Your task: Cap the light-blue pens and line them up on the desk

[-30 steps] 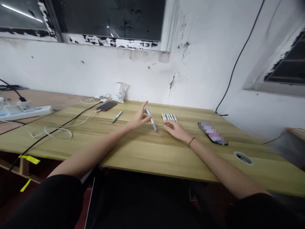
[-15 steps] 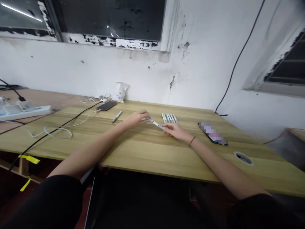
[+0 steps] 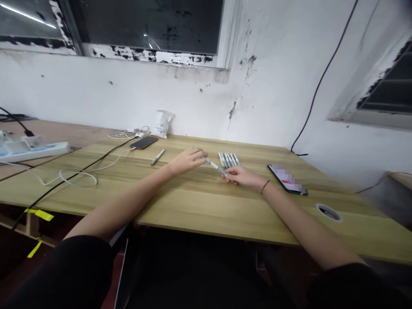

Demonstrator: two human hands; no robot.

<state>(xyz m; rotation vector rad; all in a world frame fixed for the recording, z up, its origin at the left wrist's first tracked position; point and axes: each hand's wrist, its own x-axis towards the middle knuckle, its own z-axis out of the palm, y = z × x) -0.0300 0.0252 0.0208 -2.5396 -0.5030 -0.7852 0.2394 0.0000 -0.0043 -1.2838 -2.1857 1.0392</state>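
Note:
A slim pale blue and white pen lies almost level across the gap between my hands, a little above the wooden tabletop. Its left end meets the fingertips of my left hand, and my right hand pinches its blue end. Just beyond the pen, a tight row of several colored pens lies close to my right fingers. A green pen rests to the left of my left hand.
A black smartphone on a charging cable lies at the table's far left, and a second phone lies to the right. A white bag, power strip, loose cables and a cable hole surround the work area.
Both hands and the pen have shifted slightly right since the last frame. Earlier the pen stood steeply by my left hand; now both hands have it, nearly level. The right phone's screen now looks lit.

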